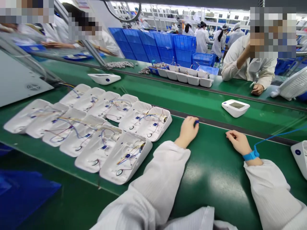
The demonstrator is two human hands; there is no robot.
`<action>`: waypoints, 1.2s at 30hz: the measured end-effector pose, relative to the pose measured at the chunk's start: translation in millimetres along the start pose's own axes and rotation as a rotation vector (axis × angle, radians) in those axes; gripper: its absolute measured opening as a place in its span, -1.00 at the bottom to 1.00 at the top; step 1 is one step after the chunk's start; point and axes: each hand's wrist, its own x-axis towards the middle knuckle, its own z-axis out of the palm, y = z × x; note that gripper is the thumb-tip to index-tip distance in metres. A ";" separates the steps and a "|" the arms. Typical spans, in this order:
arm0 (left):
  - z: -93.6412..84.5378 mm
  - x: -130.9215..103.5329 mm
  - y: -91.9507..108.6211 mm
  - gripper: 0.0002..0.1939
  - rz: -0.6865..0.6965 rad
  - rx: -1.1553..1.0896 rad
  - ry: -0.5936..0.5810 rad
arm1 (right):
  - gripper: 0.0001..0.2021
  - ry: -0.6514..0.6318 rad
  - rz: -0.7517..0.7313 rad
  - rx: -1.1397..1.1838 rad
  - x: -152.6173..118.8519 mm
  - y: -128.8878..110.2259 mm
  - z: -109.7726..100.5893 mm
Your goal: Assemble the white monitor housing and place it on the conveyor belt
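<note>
My left hand (188, 130) rests on the green bench mat (211, 166) with its fingers curled around a small blue item (196, 121) at the fingertips. My right hand (236, 141) lies flat on the mat, fingers loosely together and holding nothing, with a blue wrist strap (250, 155) and its blue cord (275, 136) running off to the right. Several open white housings (124, 156) with coloured wires inside lie in rows to the left of my left hand.
A finished white device (235, 107) sits on the green conveyor beyond my hands, and another (104, 78) farther left. A white housing (299, 156) pokes in at the right edge. Co-workers in white coats sit across the line; blue crates (165, 44) stand behind them.
</note>
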 end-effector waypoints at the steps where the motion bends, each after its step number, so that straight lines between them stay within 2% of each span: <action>1: -5.2 3.3 -11.2 -0.72 -0.052 0.030 0.010 | -0.67 0.000 -0.001 0.001 0.4 -0.2 0.1; 4: -12.3 8.1 -34.3 -0.72 -0.136 0.082 -0.033 | -0.68 -0.003 0.002 0.002 1.4 -0.6 0.3; 7: -10.4 9.0 -40.7 -0.75 -0.155 0.113 -0.082 | -0.68 -0.006 0.005 0.001 1.9 -0.1 0.9; 18: -7.3 12.7 -36.1 -0.95 -0.147 0.207 -0.111 | -0.66 -0.008 0.019 -0.008 0.6 -1.6 -0.2; 24: -3.8 11.4 -34.7 -0.91 -0.129 0.230 -0.099 | -0.67 -0.018 0.024 -0.015 1.6 1.4 -0.6; 30: -6.5 11.2 -31.3 -0.78 -0.122 0.262 -0.085 | -0.64 -0.020 0.012 -0.015 1.6 1.7 -0.8; 36: -8.4 10.7 -31.3 -0.83 -0.148 0.365 -0.109 | -0.64 -0.021 0.004 -0.010 1.4 0.5 0.2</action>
